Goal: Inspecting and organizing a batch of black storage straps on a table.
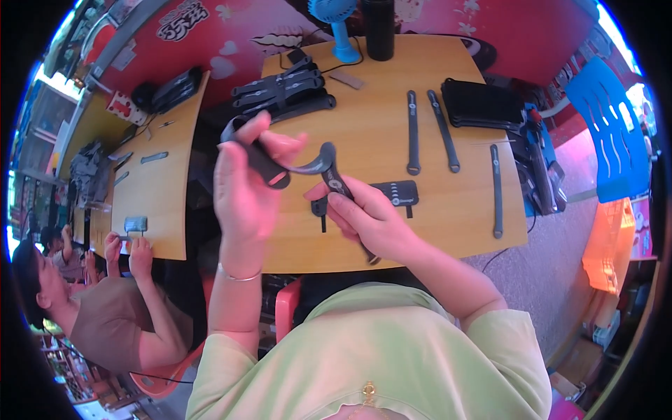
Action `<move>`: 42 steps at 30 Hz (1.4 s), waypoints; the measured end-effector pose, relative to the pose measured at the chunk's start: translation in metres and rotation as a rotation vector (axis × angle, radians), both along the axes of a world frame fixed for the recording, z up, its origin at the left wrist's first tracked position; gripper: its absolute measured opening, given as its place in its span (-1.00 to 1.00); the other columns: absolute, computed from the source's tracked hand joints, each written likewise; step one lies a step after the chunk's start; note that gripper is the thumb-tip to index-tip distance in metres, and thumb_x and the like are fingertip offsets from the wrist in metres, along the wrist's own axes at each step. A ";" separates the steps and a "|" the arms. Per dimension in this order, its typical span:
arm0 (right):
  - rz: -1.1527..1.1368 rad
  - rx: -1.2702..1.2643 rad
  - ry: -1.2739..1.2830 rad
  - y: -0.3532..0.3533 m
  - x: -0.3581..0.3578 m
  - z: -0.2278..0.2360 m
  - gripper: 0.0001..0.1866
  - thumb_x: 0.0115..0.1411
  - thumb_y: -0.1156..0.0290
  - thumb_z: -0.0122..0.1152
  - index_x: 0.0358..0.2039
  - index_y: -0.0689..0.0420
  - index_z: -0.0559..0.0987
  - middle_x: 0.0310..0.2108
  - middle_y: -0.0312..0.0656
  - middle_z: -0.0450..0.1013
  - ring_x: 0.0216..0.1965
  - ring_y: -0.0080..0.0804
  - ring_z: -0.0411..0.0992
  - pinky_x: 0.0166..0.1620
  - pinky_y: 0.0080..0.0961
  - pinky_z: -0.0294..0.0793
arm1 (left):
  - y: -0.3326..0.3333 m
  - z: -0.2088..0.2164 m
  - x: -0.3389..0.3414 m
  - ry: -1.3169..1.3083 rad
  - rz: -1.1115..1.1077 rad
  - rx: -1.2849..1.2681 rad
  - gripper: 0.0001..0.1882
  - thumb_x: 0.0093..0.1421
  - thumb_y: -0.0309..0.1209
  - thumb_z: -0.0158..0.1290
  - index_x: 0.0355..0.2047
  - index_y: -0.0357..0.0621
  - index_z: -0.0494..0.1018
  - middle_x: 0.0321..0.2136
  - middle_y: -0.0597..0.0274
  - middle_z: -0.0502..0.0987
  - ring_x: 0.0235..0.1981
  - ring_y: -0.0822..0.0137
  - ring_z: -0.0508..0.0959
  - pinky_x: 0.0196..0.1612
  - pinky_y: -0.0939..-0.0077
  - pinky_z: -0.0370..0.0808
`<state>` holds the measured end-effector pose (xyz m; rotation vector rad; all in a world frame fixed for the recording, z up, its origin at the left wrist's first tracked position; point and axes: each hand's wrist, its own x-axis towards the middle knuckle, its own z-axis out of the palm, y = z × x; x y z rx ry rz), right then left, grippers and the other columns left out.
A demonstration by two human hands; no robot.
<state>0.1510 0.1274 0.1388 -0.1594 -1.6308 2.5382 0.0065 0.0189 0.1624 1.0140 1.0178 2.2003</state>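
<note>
A dark grey strap (306, 169) with rounded ends stretches, curled and twisted, between my hands above the near part of the table. My left hand (245, 178) is raised, with the strap's broad looped part between thumb and fingers. My right hand (371, 215) pinches the other part of the strap, near a pale printed mark. Behind and below my right hand lies a dark grey flat piece (400, 194) with narrow tabs hanging from it, partly hidden by the hand.
Several grey straps (413, 133) lie at the right of the wooden table (378, 126). A bundle of straps (280, 87) sits back left, a black stack (483, 103) back right. A blue fan (341, 35) and black cylinder (379, 29) stand behind. A person (119, 315) works at the left table.
</note>
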 end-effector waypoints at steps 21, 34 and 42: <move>-0.898 0.460 -0.420 0.112 0.145 -0.061 -0.71 0.22 0.35 0.08 -0.12 0.28 0.49 -0.52 -0.44 0.33 -0.52 -0.72 0.23 -0.45 -0.76 0.20 | -0.066 0.000 -0.043 1.023 0.635 -0.628 -0.65 0.32 -0.36 -0.23 -0.10 -0.36 0.45 0.16 -0.05 0.22 0.15 0.34 0.27 0.13 0.48 0.23; -0.963 1.525 -0.410 0.121 0.093 -0.095 -0.32 -0.06 0.41 0.34 0.12 0.10 0.31 -0.04 -0.11 0.32 -0.21 -0.46 0.36 -0.25 -0.62 0.37 | -0.047 -0.018 -0.008 0.699 0.039 -0.778 -0.78 0.19 -0.53 -0.07 -0.18 -0.34 0.47 -0.52 0.22 0.49 -0.59 0.48 0.48 -0.53 0.69 0.38; -0.056 0.048 0.051 0.069 0.054 -0.051 -0.14 -0.25 0.60 0.41 0.14 0.14 0.26 -0.18 -0.20 0.42 -0.37 -0.59 0.39 -0.31 -0.71 0.37 | -0.028 -0.047 0.024 0.713 -0.324 -0.804 -0.82 0.08 -0.53 0.04 -0.27 -0.23 0.48 -0.57 0.07 0.44 -0.53 0.11 0.47 -0.46 0.40 0.39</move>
